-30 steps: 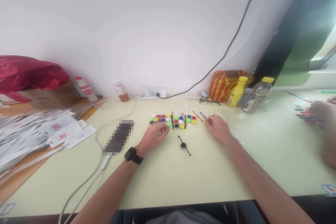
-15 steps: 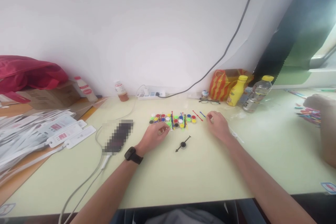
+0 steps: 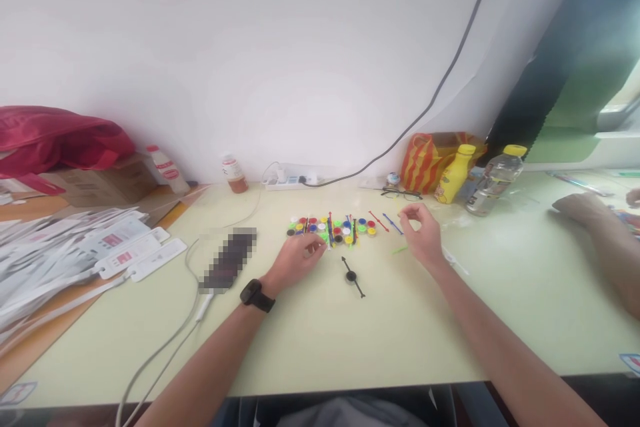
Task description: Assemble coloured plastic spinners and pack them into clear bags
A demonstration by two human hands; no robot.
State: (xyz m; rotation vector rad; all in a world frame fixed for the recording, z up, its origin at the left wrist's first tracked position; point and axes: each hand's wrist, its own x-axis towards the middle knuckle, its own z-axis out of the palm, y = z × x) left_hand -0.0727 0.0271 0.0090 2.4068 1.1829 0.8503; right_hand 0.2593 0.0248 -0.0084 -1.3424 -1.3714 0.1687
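Pale green table [image 3: 320,340], head view. Left hand [image 3: 296,260] rests curled against the coloured caps [image 3: 330,228]; I cannot tell if it grips one. Right hand [image 3: 424,235] is raised, thumb and forefinger pinched, contents unclear. Green stick [image 3: 400,250] lies beside it, and black spinner [image 3: 351,276] sits between the hands.

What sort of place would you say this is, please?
Probably a shared worktable for small hand assembly or sorting. Coloured caps and sticks lie clustered on the table, white packets are piled at the left, and another person's arm rests at the right.
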